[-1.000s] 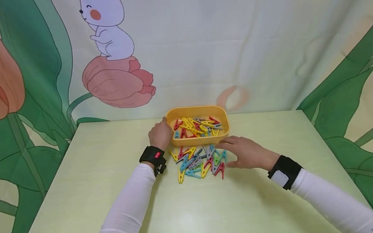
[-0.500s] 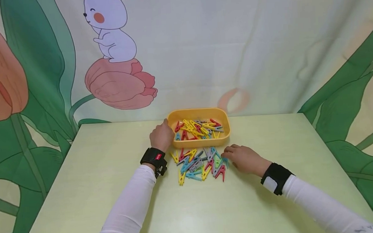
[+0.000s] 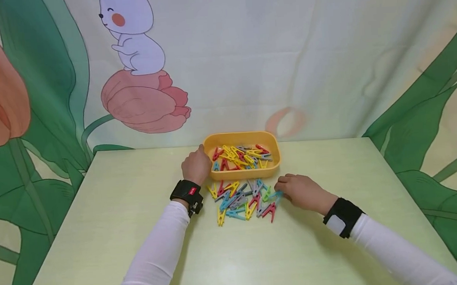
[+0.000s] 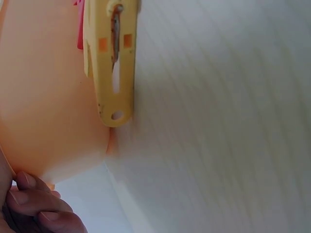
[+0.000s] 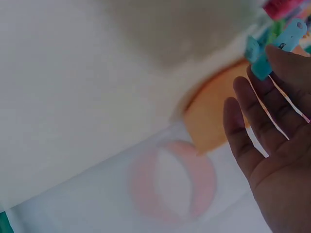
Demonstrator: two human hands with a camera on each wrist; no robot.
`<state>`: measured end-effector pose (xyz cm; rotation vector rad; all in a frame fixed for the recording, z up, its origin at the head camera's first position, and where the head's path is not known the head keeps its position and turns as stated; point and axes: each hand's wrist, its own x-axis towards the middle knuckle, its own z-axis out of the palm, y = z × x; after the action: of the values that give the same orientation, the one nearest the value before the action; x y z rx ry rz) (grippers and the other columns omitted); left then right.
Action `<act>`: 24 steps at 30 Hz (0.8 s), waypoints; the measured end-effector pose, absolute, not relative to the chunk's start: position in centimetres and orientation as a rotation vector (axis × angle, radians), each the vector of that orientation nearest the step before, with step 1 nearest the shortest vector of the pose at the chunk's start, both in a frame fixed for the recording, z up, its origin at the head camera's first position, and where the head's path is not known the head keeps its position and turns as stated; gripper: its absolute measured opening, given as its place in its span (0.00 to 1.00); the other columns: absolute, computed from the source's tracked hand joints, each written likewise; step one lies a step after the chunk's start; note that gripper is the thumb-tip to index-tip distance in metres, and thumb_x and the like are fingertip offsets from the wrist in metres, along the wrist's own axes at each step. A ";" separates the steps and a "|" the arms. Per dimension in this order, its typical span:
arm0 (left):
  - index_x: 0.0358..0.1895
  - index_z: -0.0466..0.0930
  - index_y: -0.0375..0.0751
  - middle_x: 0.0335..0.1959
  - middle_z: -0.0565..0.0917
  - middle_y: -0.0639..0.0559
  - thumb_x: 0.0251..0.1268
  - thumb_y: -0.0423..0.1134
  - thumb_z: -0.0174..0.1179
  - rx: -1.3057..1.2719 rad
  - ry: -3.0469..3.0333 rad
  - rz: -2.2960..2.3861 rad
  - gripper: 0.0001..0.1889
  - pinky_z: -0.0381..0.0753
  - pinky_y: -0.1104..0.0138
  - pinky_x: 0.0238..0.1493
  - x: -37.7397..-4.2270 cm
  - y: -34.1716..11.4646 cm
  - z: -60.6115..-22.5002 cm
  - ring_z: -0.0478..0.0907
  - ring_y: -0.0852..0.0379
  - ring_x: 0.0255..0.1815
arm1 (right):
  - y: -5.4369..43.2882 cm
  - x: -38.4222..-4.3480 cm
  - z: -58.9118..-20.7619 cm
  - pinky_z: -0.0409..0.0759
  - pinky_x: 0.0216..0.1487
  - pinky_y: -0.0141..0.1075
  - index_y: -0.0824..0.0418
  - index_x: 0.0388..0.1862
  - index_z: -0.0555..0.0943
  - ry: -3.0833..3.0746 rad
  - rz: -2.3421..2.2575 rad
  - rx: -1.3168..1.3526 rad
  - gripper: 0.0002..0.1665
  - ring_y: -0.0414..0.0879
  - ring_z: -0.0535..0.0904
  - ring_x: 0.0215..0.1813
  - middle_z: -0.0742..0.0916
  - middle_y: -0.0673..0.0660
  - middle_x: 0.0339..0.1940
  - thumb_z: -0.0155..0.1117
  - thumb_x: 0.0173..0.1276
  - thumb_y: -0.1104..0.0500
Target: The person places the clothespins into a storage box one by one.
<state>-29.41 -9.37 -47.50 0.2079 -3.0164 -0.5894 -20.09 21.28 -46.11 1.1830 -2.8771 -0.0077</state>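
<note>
My left hand (image 3: 196, 165) holds the left end of a yellow plastic box (image 3: 245, 174), thumb at the rim; in the left wrist view its curled fingers (image 4: 36, 201) lie against the outer wall. Several clothespins lie inside the box, mostly yellow and red (image 3: 224, 164). Just in front of it a loose pile of clothespins (image 3: 221, 217) in yellow, blue, grey, red and green lies on the table. At the pile's right side my right hand (image 3: 302, 192) pinches a light blue clothespin (image 5: 291, 35) between thumb and index finger, the other fingers extended.
The box stands near the far edge of the pale table (image 3: 235, 262), close to a printed curtain (image 3: 240, 73) with a rabbit and tulips. A yellow clothespin (image 4: 124, 92) lies beside the box's near wall in the left wrist view.
My right hand has come down from above the pile's right side, taken a blue clothespin and drawn it slightly to the right. The left hand stays at the box.
</note>
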 end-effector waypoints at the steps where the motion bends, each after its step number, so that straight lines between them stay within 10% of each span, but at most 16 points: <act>1: 0.72 0.65 0.40 0.50 0.85 0.38 0.73 0.42 0.51 0.213 -3.018 -0.592 0.26 0.84 0.49 0.48 -29.4 -9.4 -47.4 0.85 0.42 0.41 | 21.1 -20.1 -45.6 0.84 0.48 0.39 0.55 0.46 0.84 -2.885 0.019 1.168 0.14 0.45 0.81 0.43 0.86 0.51 0.43 0.72 0.61 0.60; 19: 0.70 0.66 0.41 0.48 0.85 0.38 0.72 0.42 0.52 0.201 -3.006 -0.600 0.26 0.84 0.48 0.47 -29.4 -9.6 -47.0 0.84 0.41 0.41 | 17.3 -27.1 -37.9 0.83 0.47 0.42 0.59 0.52 0.82 -2.897 0.202 0.954 0.17 0.49 0.81 0.42 0.85 0.55 0.46 0.68 0.66 0.57; 24: 0.73 0.64 0.41 0.49 0.85 0.38 0.72 0.42 0.53 0.212 -3.019 -0.592 0.28 0.84 0.49 0.48 -29.4 -9.5 -47.2 0.85 0.42 0.41 | 17.0 -29.2 -38.5 0.76 0.64 0.52 0.53 0.72 0.69 -3.122 0.255 0.749 0.36 0.57 0.77 0.62 0.76 0.59 0.67 0.67 0.66 0.49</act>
<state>-29.39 -9.53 -47.18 0.2124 -3.0192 -0.5919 -29.22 17.01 -38.47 0.7492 -3.1217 0.2555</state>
